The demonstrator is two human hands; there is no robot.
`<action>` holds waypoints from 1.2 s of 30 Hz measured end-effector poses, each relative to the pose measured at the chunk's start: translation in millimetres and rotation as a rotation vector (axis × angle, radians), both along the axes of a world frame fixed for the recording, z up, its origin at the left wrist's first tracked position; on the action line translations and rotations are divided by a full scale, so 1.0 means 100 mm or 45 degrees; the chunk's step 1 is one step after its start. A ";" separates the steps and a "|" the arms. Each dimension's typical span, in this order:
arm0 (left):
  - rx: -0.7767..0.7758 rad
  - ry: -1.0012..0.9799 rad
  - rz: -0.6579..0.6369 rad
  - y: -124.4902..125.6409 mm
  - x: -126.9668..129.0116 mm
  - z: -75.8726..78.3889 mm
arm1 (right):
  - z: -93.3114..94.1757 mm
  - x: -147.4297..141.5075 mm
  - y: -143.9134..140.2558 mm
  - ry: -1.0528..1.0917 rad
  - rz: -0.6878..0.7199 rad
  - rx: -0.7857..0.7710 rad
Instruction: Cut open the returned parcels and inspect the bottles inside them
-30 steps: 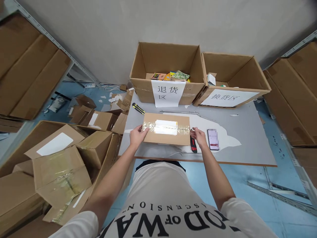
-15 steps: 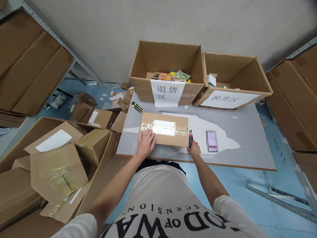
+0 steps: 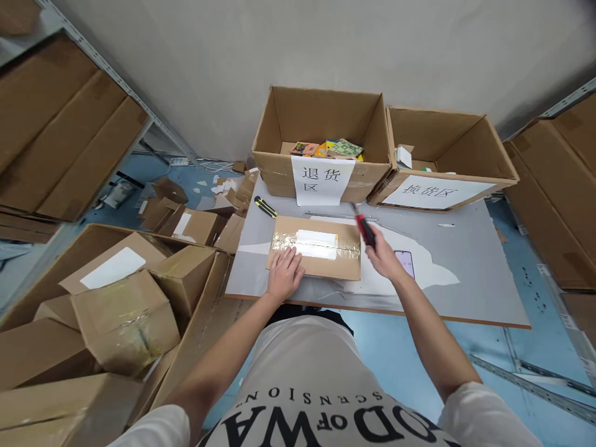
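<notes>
A taped cardboard box (image 3: 314, 267) with a white label (image 3: 317, 244) lies on the grey table (image 3: 484, 261). My left hand (image 3: 285, 272) rests flat on its near left part, fingers stretched out. In my right hand (image 3: 382, 251) is a red and black utility knife (image 3: 365, 230), raised beside the box's right end with its tip pointing away from me. The blade end is smeared by motion. Just right of that hand, a phone (image 3: 405, 263) lies partly hidden by my wrist. A yellow and black utility knife (image 3: 265, 207) lies beyond the box's far left corner.
Two open cartons with handwritten signs, the left carton (image 3: 274, 177) and the right carton (image 3: 503, 174), stand along the table's back and hold small goods. A large carton (image 3: 209, 310) full of boxes stands at the left. Shelving (image 3: 125, 81) flanks the wall.
My right hand has lifted the red utility knife from beside the box's near right corner, moving it away from me and slightly right. My left hand stays on the box. The view has shifted slightly.
</notes>
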State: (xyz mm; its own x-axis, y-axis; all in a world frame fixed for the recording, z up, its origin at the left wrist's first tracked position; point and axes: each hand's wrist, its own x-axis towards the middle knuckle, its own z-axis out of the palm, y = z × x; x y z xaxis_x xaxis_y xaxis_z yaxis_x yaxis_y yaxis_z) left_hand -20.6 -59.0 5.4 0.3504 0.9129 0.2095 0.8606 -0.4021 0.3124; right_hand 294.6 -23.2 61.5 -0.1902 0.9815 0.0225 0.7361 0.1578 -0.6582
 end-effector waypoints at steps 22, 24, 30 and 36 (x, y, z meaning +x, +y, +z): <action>-0.118 0.197 -0.130 -0.01 -0.05 0.12 | 0.53 -1.50 0.65 -0.694 0.882 -0.196; -0.118 0.199 -0.140 -0.01 -0.05 0.11 | 0.53 -1.52 0.68 -0.686 0.892 -0.178; -0.120 0.202 -0.139 -0.02 -0.04 0.09 | 0.54 -1.54 0.74 -0.681 1.015 -0.110; -0.116 0.182 -0.133 -0.03 -0.03 0.11 | 0.58 -1.60 0.77 -0.905 1.102 -0.040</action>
State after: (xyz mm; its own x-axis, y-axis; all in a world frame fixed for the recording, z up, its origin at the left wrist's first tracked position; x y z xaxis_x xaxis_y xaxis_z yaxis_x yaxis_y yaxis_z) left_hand -23.2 -62.2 16.4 0.4646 0.8828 0.0693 0.8539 -0.4673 0.2291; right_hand 134.8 53.9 119.4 -0.7688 0.5104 -0.3852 0.5966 0.7894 -0.1447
